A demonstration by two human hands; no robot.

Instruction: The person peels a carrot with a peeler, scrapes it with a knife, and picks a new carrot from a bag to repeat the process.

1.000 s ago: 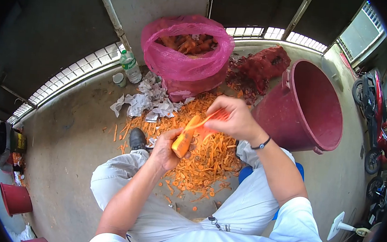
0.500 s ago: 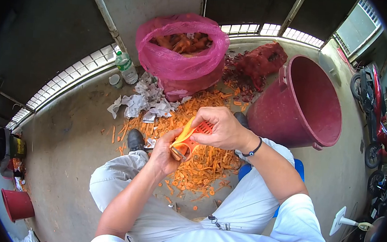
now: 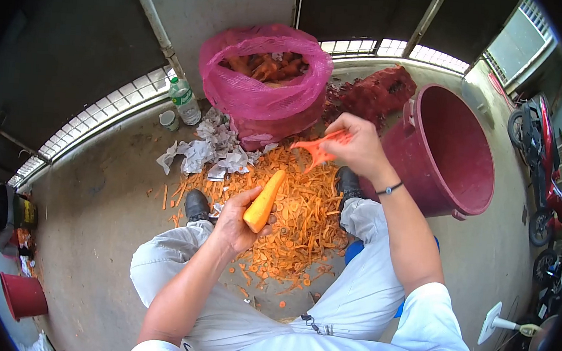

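Note:
My left hand (image 3: 238, 222) is wrapped round a smooth orange carrot (image 3: 264, 200), whose thin end points up and away from me. Up and to the right, my right hand (image 3: 357, 144) grips an orange-red peeler (image 3: 322, 150), held apart from the carrot. Beneath both hands a pile of carrot peelings (image 3: 299, 243) covers the floor between my feet. Behind the pile stands a pink mesh sack (image 3: 267, 105) with its mouth open and carrots (image 3: 266, 67) inside.
A large maroon tub (image 3: 420, 163) leans at the right, near a dark red net sack (image 3: 380, 91). Crumpled paper (image 3: 207, 144), a green-capped bottle (image 3: 184, 102) and a cup (image 3: 168, 118) are at the left. A motorcycle (image 3: 540, 156) stands far right.
My right hand has moved up and right with the peeler, away from the carrot. The carrot in my left hand now shows whole and is turned upward.

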